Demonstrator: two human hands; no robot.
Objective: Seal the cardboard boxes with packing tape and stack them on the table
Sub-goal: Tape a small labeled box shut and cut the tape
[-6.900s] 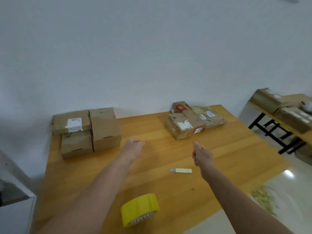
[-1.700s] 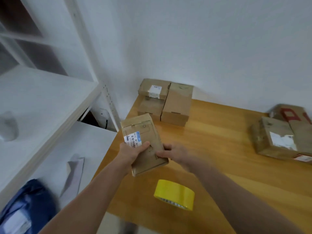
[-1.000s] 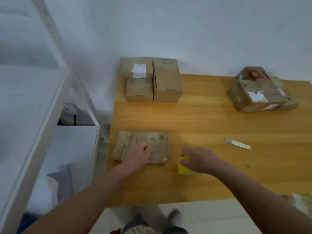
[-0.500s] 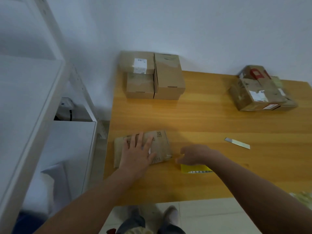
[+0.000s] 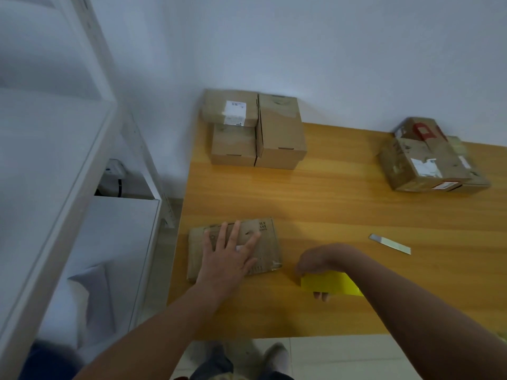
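The fingers (image 5: pixel 236 231) of the left hand (image 5: pixel 225 259) lie straight and spread apart, pressing palm-down on a flat brown cardboard box (image 5: pixel 266 242) with dark print on its top. That box lies near the front left edge of the orange-brown wooden surface (image 5: pixel 329 198).

Just to its right, the right hand (image 5: pixel 315 261) has its fingers (image 5: pixel 321 296) curled round a bright yellow roll of packing tape (image 5: pixel 329 283), with the fingertips showing below the roll's lower edge. Whether the roll rests on the surface or hangs just above it I cannot tell. Box and roll are near each other but apart.

Farther right a thin grey metal blade (image 5: pixel 389 244) lies flat on the wood, apart from the hand.

In the far left corner, against the white wall, stand three plain brown cardboard boxes (image 5: pixel 279 133). One with a white label sits on a lower one, and a taller one touches them on the right. Toward the far right is a cluster of worn brown parcels (image 5: pixel 422 163) with white labels and red markings.

A white metal shelving rack (image 5: pixel 82 160) stands left of the surface. The person's shoes (image 5: pixel 274 355) show at the bottom edge.
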